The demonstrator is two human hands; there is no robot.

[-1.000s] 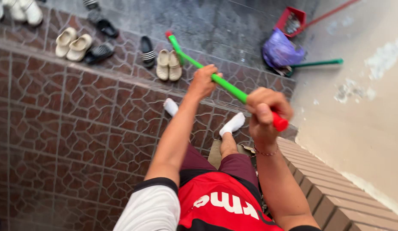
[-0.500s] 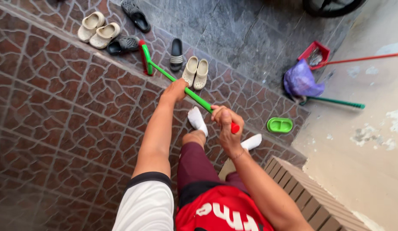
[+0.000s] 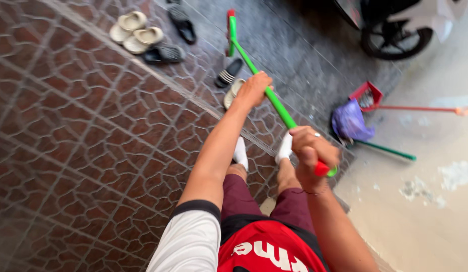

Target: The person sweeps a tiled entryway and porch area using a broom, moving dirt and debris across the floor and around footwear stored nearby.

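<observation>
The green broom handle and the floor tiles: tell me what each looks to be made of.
Broom handle: likely plastic, or plastic-coated; even, bright green with a red end cap, gripped by the left hand and right hand.
Floor tiles: probably ceramic; brown crazed-stone pattern, straight grout lines, slight sheen.

A long-handled floor tool [image 3: 274, 100] with a bright green shaft runs slantwise from its red-tipped upper end, low and right of centre, up and left to a narrow green head edged with red that rests on the dark grey floor [image 3: 294, 35] just past the brown patterned tiles. The left hand [image 3: 252, 89] is wrapped around the shaft about midway along, and the right hand [image 3: 309, 151] is closed around it right at the red grip end. The shaft looks straight and slim, tilted well off upright, with its head set crosswise to the handle.
</observation>
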